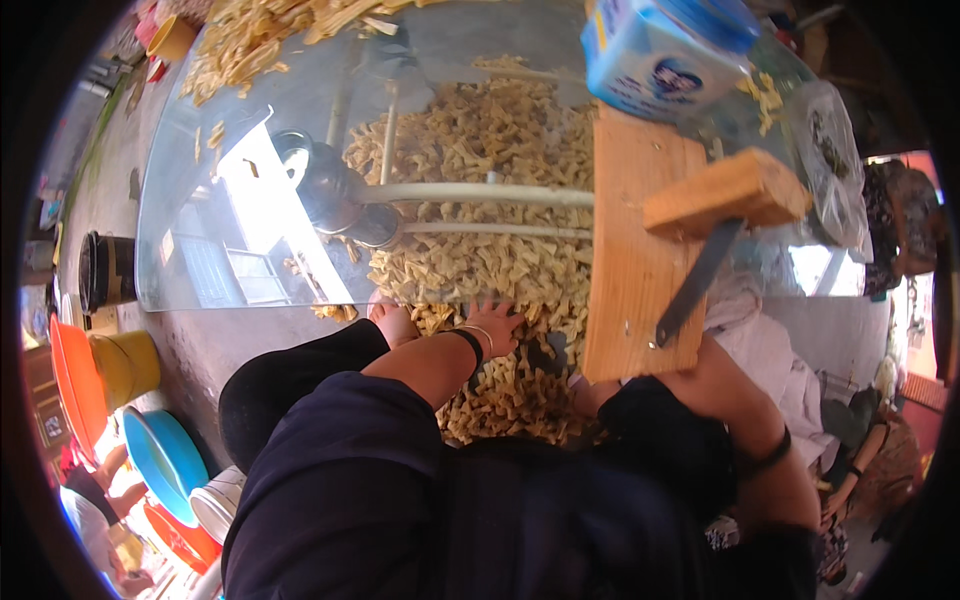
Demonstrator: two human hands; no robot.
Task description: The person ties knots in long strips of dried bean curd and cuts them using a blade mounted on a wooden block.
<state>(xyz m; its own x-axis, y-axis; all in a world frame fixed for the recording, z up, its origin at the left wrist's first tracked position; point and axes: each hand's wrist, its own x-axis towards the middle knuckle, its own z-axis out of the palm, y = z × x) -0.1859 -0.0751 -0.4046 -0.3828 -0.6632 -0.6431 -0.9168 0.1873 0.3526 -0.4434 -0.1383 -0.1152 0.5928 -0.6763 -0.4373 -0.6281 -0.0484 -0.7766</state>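
Observation:
My left hand [494, 326] reaches down past the near edge of the glass tabletop [255, 240]. Its fingers are spread over a heap of small twisted yellow-brown pieces [515, 400], which look like dried knots. A bracelet and a dark band circle that wrist. My right forearm [745, 410] goes in under a wooden board [630, 250], which hides the hand and its fingers. On the board sits a cutter with a dark metal blade [695, 285] and a wooden block handle [725, 195]. More twisted pieces [480, 260] show through the glass.
A blue and white plastic tub [665, 65] stands behind the board, beside a clear plastic bag [830, 160]. Long yellowish strips [245, 50] lie at the far left. Basins and buckets, including a blue basin [165, 465], stand at left. Other people sit on both sides.

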